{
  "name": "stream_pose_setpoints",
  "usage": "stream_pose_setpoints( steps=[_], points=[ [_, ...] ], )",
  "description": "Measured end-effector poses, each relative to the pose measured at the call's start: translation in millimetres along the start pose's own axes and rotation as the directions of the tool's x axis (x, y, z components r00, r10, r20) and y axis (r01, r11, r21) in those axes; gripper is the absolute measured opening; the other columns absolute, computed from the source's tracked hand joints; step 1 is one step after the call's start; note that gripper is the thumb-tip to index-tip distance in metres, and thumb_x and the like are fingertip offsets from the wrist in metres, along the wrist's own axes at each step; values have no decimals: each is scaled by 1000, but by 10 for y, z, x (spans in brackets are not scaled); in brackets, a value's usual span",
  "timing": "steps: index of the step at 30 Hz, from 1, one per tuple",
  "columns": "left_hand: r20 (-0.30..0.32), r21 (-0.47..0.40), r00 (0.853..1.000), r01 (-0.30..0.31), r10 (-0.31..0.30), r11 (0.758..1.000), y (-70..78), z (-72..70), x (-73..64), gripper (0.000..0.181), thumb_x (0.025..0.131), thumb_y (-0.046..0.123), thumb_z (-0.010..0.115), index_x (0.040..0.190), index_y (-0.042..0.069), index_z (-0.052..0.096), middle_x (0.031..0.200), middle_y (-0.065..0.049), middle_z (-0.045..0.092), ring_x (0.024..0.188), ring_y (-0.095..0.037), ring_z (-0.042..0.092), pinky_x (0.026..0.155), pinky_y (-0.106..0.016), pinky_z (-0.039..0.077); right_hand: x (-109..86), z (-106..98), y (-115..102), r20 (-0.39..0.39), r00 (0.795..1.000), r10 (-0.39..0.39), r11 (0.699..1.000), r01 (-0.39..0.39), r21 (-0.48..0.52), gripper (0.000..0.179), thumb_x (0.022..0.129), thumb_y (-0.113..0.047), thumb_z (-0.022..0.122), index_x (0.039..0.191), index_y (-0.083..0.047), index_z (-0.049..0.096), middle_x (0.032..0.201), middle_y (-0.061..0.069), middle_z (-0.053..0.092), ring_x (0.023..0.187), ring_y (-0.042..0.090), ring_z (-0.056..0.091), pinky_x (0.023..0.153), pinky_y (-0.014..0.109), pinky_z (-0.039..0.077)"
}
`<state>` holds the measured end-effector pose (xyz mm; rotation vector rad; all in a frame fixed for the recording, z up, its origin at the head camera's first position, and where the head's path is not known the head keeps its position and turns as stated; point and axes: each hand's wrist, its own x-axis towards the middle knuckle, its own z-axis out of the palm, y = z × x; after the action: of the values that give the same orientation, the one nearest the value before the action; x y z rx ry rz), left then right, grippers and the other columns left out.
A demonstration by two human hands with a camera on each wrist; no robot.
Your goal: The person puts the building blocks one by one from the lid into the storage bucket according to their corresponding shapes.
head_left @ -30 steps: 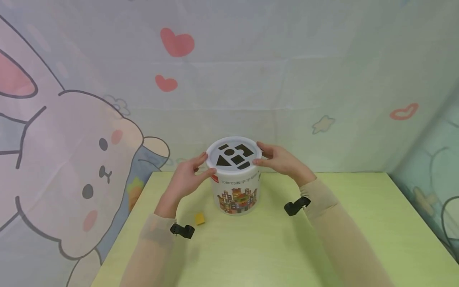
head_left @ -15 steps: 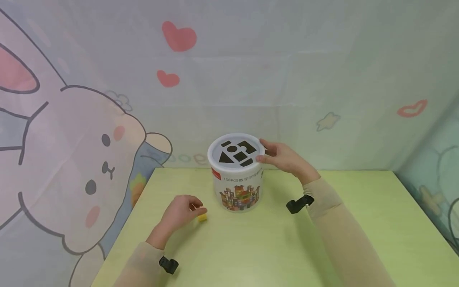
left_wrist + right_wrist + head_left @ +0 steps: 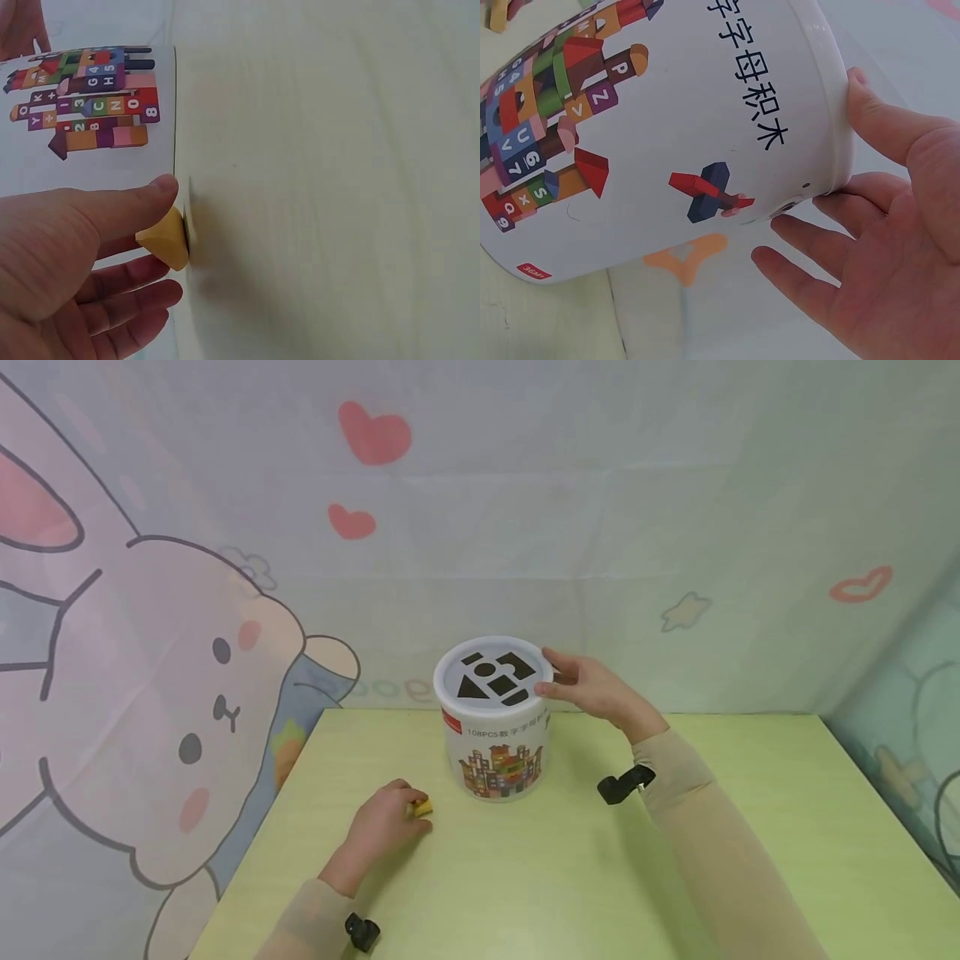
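Observation:
A white toy-block bucket point(image 3: 498, 752) stands upright on the table, its lid point(image 3: 480, 668) marked with dark shapes. My right hand point(image 3: 592, 689) grips the lid's rim on the right side. In the right wrist view the thumb lies on the rim and the fingers reach around it, the lower ones spread loosely. Left of the bucket, my left hand point(image 3: 386, 822) is low over the table and pinches a small yellow toy block point(image 3: 166, 238). The left wrist view shows the thumb on one side of the block; the index finger is partly hidden behind it.
The pale green table point(image 3: 570, 877) reaches back to a printed cloth backdrop point(image 3: 510, 527) close behind the bucket. A dark cable point(image 3: 939, 827) hangs by the table's right edge.
My left hand has left the bucket's rim, come down toward the front left and taken hold of the yellow toy block. The right hand has stayed on the rim.

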<state>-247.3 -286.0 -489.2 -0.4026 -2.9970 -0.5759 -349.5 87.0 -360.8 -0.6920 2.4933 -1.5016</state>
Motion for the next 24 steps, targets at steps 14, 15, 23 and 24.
stream_pose_setpoints(
  steps=[14,15,23,24],
  points=[
    [-62,120,997,-43,50,992,91,-15,-3,12,89,7,87,82,10,77,81,2,65,70,-11,54,63,-31,50,0,16,15,-1,1000,-5,1000,5,5,88,105,-38,72,171,-6,24,169,19,37,152,38,43,121,56,37],
    [-60,127,997,-43,51,991,95,-20,-3,17,90,6,85,78,11,74,77,2,62,67,-11,50,61,-30,46,-1,19,17,0,1000,-6,1000,6,8,88,105,-38,73,171,-6,24,169,19,38,152,38,43,121,56,37],
    [-68,97,997,-39,46,994,84,-41,-15,25,89,1,82,71,11,68,74,1,57,67,-13,47,61,-29,42,-17,32,-13,0,1000,-7,1000,7,0,87,105,-38,73,171,-7,25,167,19,41,151,38,44,120,57,38],
    [-74,81,996,-39,45,996,82,-46,-15,20,88,0,83,74,9,72,77,0,62,69,-14,51,63,-31,46,-12,29,-16,1,1000,-6,1000,6,-5,87,105,-38,73,171,-8,25,167,19,41,151,38,44,120,57,38]
  ],
)
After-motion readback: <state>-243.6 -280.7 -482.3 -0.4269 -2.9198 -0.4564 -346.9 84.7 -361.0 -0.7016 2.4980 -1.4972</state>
